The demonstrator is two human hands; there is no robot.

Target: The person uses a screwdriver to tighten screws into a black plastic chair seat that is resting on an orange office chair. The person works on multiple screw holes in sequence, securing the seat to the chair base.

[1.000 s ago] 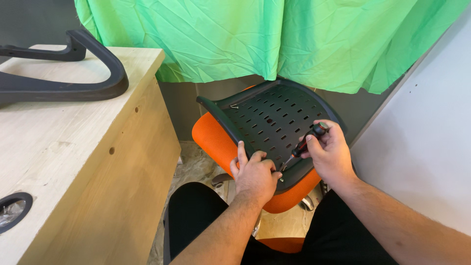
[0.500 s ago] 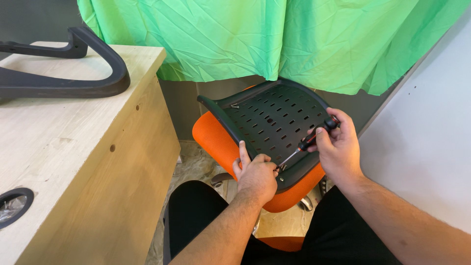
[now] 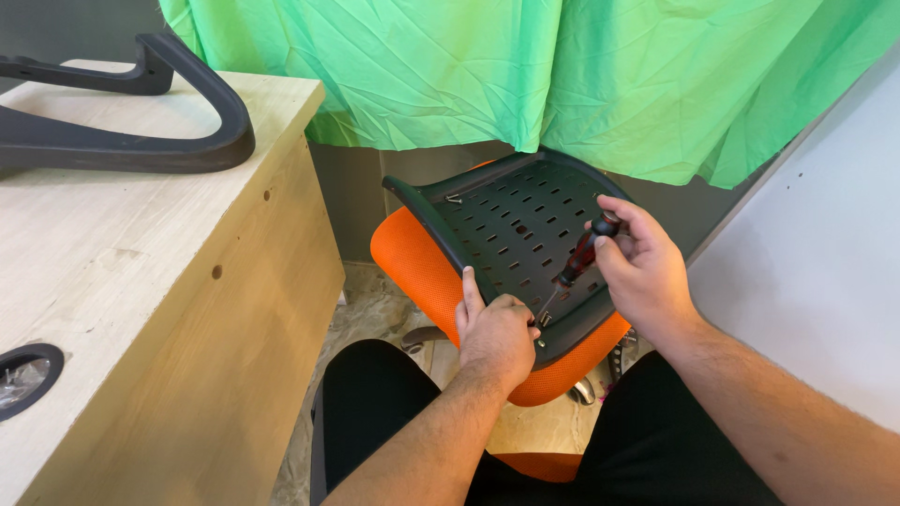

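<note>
My right hand [image 3: 647, 272] grip clamped on screwdriver [image 3: 574, 267], tip at screw, lower edge of black perforated seat pan [image 3: 516, 225], frame ctr. Left hand [image 3: 495, 335] clamped on pan's edge.

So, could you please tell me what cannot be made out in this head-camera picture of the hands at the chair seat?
- Head view: the screwdriver tip and whatever fastener it meets are too small, partly behind the left hand.
- The right hand covers part of the handle.
- The black seat pan hides most of the orange cushion.
- The curved black part on the wooden desk is cut off by the left edge.
</note>
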